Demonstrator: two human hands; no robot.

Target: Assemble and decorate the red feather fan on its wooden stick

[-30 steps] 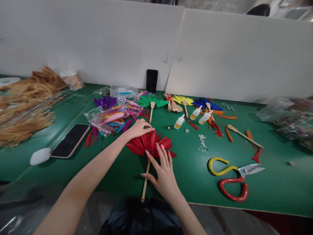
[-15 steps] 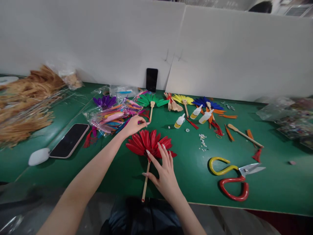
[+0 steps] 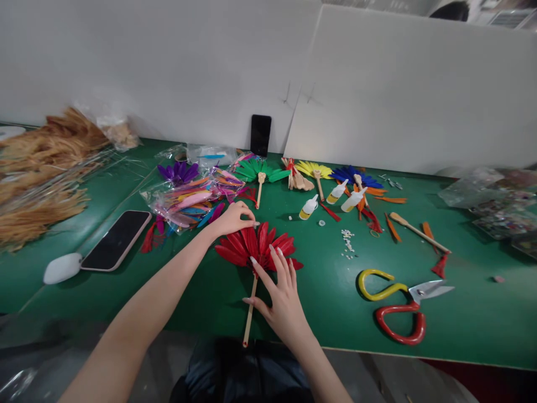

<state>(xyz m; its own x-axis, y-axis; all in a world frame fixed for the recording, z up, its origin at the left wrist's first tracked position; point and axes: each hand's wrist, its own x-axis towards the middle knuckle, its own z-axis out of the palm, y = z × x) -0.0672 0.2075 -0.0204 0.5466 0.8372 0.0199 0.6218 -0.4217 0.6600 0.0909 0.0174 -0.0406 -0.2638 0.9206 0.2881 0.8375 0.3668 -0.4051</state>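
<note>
A red feather fan lies before me, its wooden stick handle pointing toward me over the table's front edge. My right hand rests on it with fingers spread. Its fingertips touch the feathers near their base, and the thumb lies across the handle. At the fan's far edge, my left hand has thumb and finger pinched together by the tip of a middle feather. Whether anything is between those fingertips is too small to tell.
Green, yellow and blue fans line the back, near glue bottles and scattered small beads. Large scissors lie open at the right. A phone and plastic bags of colored feathers are on the left.
My left hand has come slightly toward me, down to the tips of the red feathers. My right hand and the red fan stay almost still.
</note>
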